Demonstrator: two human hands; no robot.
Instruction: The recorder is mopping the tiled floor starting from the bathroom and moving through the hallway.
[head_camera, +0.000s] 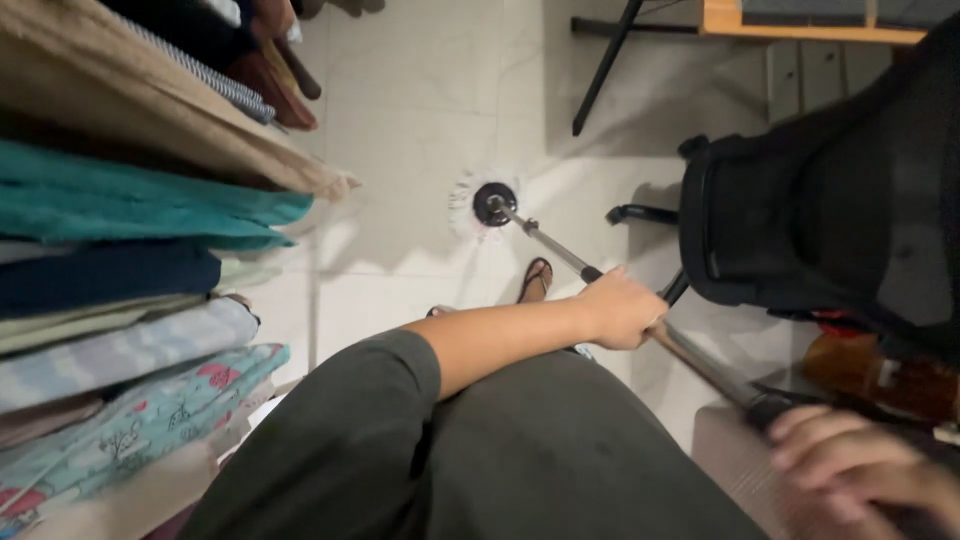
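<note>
Head view: both hands on a long metal mop pole, mop head down on pale tile.

Folded clothes (120, 200) hang stacked along the left; the round white spin-mop head (490, 205) sits on the white tiled floor (410, 110). Left hand (620, 308) is clamped mid-pole (560, 252); a black mesh office chair (830, 200) crowds the right; right hand (860, 465), blurred, wraps the pole's upper end.

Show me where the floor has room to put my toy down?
Bare tile lies between the hanging clothes and the table leg, beyond the mop head. It is crowded by the black chair, where both hands grip the mop pole.
</note>
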